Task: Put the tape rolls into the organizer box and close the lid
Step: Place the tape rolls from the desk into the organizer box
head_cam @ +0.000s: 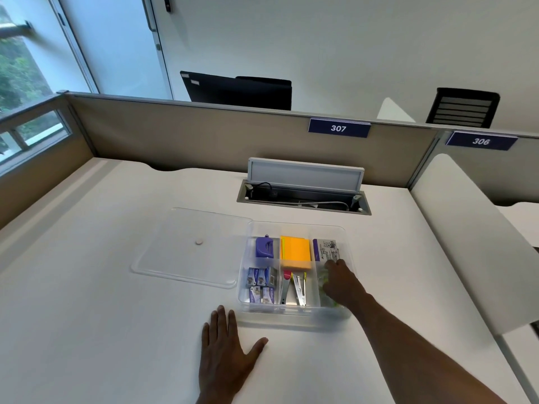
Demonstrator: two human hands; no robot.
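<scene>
The clear organizer box (pixel 294 316) stands open on the white desk, split into several compartments. My right hand (pixel 342 282) reaches into its front right compartment, over greenish tape rolls (pixel 322 279) that it mostly hides; whether the fingers grip them I cannot tell. The clear lid (pixel 189 246) lies flat on the desk just left of the box, with a small round knob in its middle. My left hand (pixel 226 354) rests flat on the desk in front of the box's left corner, fingers spread, holding nothing.
Other compartments hold a purple stapler-like item (pixel 264 246), orange sticky notes (pixel 295 252), small staple boxes (pixel 261 284), staplers (pixel 293 290) and a printed packet (pixel 326 249). Behind the box an open cable tray (pixel 303 196) is set into the desk. Beige partitions close off the desk.
</scene>
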